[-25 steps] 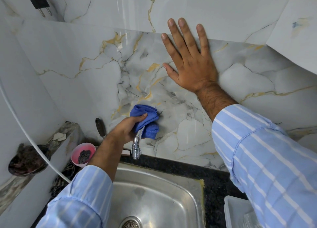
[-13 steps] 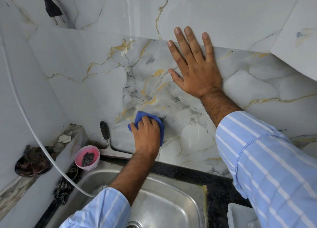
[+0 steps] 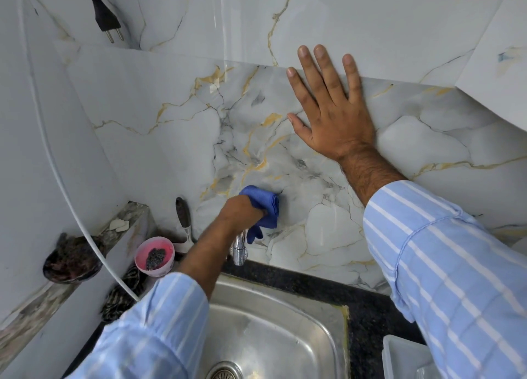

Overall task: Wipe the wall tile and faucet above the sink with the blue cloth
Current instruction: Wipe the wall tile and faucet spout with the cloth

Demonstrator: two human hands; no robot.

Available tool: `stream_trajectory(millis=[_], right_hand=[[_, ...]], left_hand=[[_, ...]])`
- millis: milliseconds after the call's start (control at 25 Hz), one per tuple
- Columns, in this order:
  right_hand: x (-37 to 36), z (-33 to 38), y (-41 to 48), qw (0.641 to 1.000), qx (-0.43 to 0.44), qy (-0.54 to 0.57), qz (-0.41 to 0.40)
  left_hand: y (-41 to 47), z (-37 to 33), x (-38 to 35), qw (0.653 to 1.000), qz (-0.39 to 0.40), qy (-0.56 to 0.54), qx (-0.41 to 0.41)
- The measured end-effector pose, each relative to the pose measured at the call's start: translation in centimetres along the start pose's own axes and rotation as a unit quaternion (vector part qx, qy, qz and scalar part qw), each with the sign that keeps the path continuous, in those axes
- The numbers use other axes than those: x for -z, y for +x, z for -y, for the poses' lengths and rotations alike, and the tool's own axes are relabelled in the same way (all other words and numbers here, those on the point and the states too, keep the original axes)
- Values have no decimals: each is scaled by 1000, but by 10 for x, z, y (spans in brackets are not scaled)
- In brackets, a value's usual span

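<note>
My left hand (image 3: pixel 238 212) grips the bunched blue cloth (image 3: pixel 265 207) and presses it against the marble-look wall tile (image 3: pixel 328 221), low down, just above the faucet. The chrome faucet (image 3: pixel 239 249) pokes out below my left wrist, its base hidden by the hand and cloth. My right hand (image 3: pixel 332 110) lies flat on the tile higher up and to the right, fingers spread, holding nothing. The steel sink (image 3: pixel 273 336) is below, partly covered by my striped sleeves.
A pink bowl (image 3: pixel 155 254) with dark scrub sits left of the faucet beside a black-handled tool (image 3: pixel 182 214) leaning on the wall. A white hose (image 3: pixel 71 196) crosses the left side. A black plug (image 3: pixel 105 16) hangs top left. A white container (image 3: pixel 405 358) stands bottom right.
My left hand has turned with the cloth, uncovering the faucet again, and the cloth now trails down to the right. My right hand stays flat on the tile.
</note>
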State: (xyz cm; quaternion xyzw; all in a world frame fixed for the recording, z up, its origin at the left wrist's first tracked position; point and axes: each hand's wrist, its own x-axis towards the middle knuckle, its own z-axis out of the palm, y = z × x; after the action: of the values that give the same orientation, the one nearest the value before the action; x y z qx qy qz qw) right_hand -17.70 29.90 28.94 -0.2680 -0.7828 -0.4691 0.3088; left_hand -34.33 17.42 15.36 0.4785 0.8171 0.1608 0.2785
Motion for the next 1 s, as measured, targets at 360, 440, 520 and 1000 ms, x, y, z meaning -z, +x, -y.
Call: stream_trajectory(millis=[360,440,520,1000], right_hand=[[1,0,1,1000,-1,10,1],[2,0,1,1000,-3,12,-1],[1,0,0,1000,0,14,0],[1,-1,1,1000,1,13,1]], left_hand=[[-34,6,-13,998,-52,42,-11],[-48,25,-32,989,-132,63,-37],[-57,46,-51,984,-161,-18,-77],[-67,73,-90,938,-193,-285,-41]])
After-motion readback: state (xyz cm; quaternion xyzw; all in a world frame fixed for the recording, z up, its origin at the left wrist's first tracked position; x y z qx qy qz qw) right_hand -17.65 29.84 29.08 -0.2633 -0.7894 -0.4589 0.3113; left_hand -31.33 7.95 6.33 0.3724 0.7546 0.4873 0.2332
